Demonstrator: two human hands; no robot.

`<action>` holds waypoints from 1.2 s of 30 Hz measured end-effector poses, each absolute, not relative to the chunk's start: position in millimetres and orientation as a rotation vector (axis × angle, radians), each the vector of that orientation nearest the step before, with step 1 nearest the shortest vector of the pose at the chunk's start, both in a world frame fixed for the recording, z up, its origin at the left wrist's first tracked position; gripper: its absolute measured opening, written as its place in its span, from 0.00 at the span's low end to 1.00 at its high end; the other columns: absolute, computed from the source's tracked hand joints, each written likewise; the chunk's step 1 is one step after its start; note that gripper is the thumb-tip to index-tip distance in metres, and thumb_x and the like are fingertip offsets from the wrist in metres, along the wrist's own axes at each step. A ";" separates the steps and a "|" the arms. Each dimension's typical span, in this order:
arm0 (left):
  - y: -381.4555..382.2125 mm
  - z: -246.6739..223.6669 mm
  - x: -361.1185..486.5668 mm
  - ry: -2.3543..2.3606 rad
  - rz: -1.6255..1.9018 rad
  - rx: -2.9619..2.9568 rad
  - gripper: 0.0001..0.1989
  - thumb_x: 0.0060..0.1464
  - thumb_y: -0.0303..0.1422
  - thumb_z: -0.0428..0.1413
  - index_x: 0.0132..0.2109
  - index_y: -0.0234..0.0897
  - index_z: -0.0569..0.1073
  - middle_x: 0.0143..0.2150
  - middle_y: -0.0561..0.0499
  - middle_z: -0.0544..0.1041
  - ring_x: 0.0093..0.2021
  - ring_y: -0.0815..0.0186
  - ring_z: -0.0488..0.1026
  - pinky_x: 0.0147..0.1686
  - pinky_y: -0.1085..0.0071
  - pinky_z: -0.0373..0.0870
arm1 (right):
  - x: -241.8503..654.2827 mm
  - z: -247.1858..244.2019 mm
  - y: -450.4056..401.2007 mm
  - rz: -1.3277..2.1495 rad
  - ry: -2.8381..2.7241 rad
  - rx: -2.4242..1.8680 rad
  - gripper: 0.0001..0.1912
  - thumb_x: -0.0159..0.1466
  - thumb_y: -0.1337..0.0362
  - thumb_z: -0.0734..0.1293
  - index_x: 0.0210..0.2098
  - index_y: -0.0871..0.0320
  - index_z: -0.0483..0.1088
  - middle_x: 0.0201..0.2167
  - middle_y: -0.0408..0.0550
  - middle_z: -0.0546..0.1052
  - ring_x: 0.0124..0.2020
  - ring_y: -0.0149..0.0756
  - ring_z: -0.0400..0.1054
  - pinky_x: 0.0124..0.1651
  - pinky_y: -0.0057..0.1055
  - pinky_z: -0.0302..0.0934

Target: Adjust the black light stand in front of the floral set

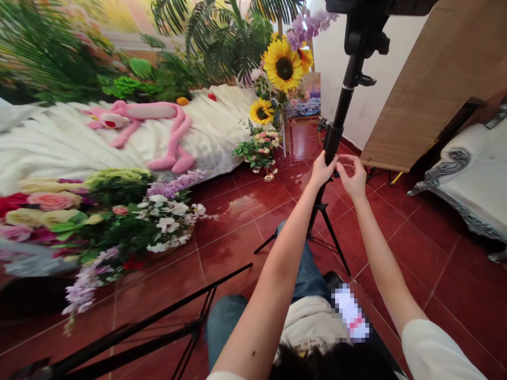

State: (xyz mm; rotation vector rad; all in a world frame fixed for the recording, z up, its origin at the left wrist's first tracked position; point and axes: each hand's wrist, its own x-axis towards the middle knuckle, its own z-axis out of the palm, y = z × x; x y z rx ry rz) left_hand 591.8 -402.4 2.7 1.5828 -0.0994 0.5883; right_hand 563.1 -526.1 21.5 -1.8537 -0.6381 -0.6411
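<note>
A black light stand (341,113) rises in front of me, topped by a dark fixture (380,6) cut off by the upper edge. My left hand (322,171) is closed around its pole, below a collar with a side knob (322,125). Close beside it, my right hand (354,179) has its fingers curled, with thumb and fingertips pinched at a small tightening knob on the pole. The fingers partly hide that knob. Below the hands, the stand's tripod legs (332,232) spread over the red tiles.
A pink plush toy (154,111) lies on a white-draped bench (222,126). Artificial flowers (166,224) stand at left, sunflowers (283,67) beyond. Another black stand (158,311) crosses the lower left. A white-and-silver sofa (475,179) is at right. A blurred phone-like screen (350,311) lies near my lap.
</note>
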 end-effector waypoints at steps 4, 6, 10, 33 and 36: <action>-403.2 6.3 588.0 -0.087 0.561 1.603 0.03 0.58 0.30 0.57 0.39 0.37 0.71 0.31 0.53 0.75 0.29 0.70 0.71 0.34 0.72 0.68 | 550.9 4.7 -550.8 -0.715 -0.693 -2.143 0.14 0.60 0.58 0.68 0.43 0.55 0.65 0.41 0.51 0.72 0.44 0.43 0.67 0.52 0.47 0.66; -403.4 7.3 587.2 -0.078 0.564 1.603 0.03 0.58 0.31 0.57 0.39 0.37 0.71 0.30 0.54 0.74 0.29 0.70 0.71 0.34 0.73 0.67 | 550.5 2.5 -556.1 -0.705 -0.716 -2.288 0.14 0.61 0.55 0.68 0.42 0.56 0.65 0.39 0.51 0.71 0.43 0.45 0.66 0.50 0.48 0.65; -402.2 7.7 587.0 -0.095 0.562 1.607 0.03 0.57 0.30 0.58 0.38 0.36 0.72 0.34 0.51 0.77 0.33 0.69 0.73 0.38 0.72 0.68 | 554.5 5.1 -557.8 -0.699 -0.675 -2.449 0.16 0.66 0.48 0.64 0.36 0.56 0.66 0.37 0.53 0.71 0.42 0.47 0.65 0.48 0.47 0.63; -401.5 7.1 586.8 -0.109 0.541 1.570 0.03 0.56 0.29 0.57 0.39 0.36 0.72 0.35 0.50 0.78 0.37 0.66 0.75 0.43 0.69 0.71 | 562.3 -4.4 -507.5 0.155 -0.214 -1.584 0.35 0.71 0.45 0.51 0.10 0.53 0.54 0.05 0.40 0.54 0.11 0.28 0.48 0.21 0.28 0.48; -401.4 5.6 588.2 -0.114 0.559 1.578 0.03 0.56 0.29 0.57 0.39 0.37 0.71 0.35 0.50 0.77 0.37 0.67 0.75 0.43 0.70 0.71 | 558.6 -0.5 -505.3 0.412 -0.185 -1.259 0.33 0.71 0.49 0.52 0.12 0.53 0.48 0.05 0.37 0.46 0.09 0.27 0.40 0.17 0.27 0.40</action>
